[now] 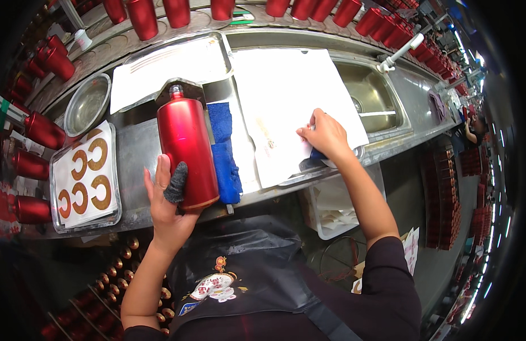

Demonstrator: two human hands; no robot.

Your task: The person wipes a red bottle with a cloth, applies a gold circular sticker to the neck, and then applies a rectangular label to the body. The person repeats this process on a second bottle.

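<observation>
Fingers of the left hand [167, 199] are wrapped round the low end of a red bottle [186, 150] lying flat. It looks heavy, hard and slippery. A blue cloth [224, 153] lies beside it. The right hand [326, 135] is pressed on white paper [280, 96], gripping something blue.

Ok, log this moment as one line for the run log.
left hand: holds red bottle lying on steel bench | right hand: presses on white sheet | blue cloth: beside bottle

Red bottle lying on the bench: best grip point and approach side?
Grip the red bottle around its broad cylindrical body, coming from above and wrapping across its width. It lies on its side, neck pointing away, blue cloth close on its right. The left hand already holds its near base end.
</observation>
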